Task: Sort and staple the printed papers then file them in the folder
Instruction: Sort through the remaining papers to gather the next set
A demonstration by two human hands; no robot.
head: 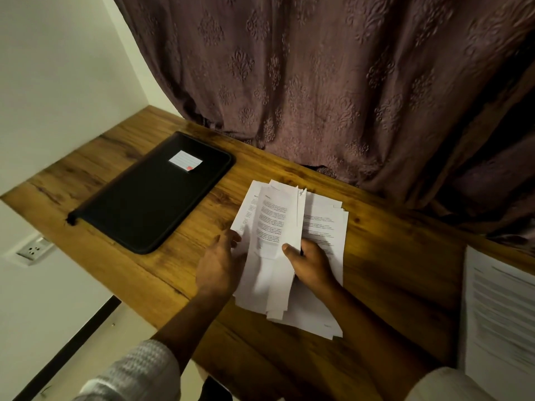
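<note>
Head view: printed papers [292,227] lie fanned on the worktop [390,270], long axis running away from the person.
Left hand [220,264]: fingers curl on the fan's left edge.
Right hand [311,264]: thumb pinches lifted sheets; the two hands sit close together.
Folder [153,192]: closed, left of the papers and apart from them.
Nearer for filing: the left hand, by my judgement.

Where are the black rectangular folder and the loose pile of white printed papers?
black rectangular folder [139,204]: head view, middle of cover.
loose pile of white printed papers [324,224]: head view, upper right sheet.
</note>
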